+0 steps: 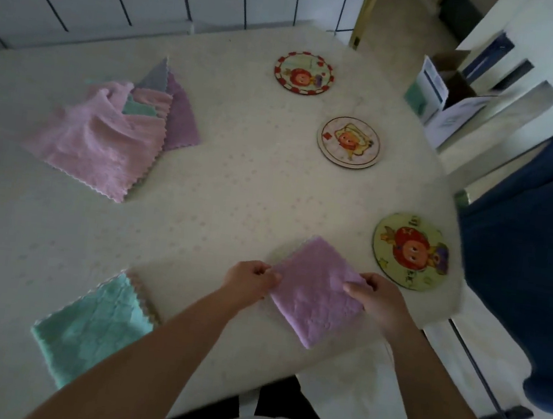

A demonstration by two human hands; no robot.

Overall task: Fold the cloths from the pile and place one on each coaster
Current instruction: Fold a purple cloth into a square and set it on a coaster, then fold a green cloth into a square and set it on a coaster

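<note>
The left hand pinches the left corner of a lilac cloth, and the right hand grips its right corner, thumb on top. The cloth is already folded into a small square and lies on the table close to the near edge, turned like a diamond. The fold looks finished or nearly so, so the step in hand is probably the last crease or the lift.

The next move, as I judge it, calls for carrying the cloth a little to the right and forward onto the near coaster, which lies just beside it and bare. Both corners need to be held so the layers do not slip open as it goes.

To the left, at the near edge, a green cloth lies flat, apart from the hands; whether it is folded I cannot tell. Farther back sits the middle coaster, then the far coaster, both bare too. The pile of pink, green, grey and purple cloths is at the far left, well apart from the coasters.

Nothing stands between the lilac cloth and the near coaster. That coaster is close to the table's right edge, beside a dark blue fabric, so a careless placement could hang over. An open box is beyond the table.
</note>
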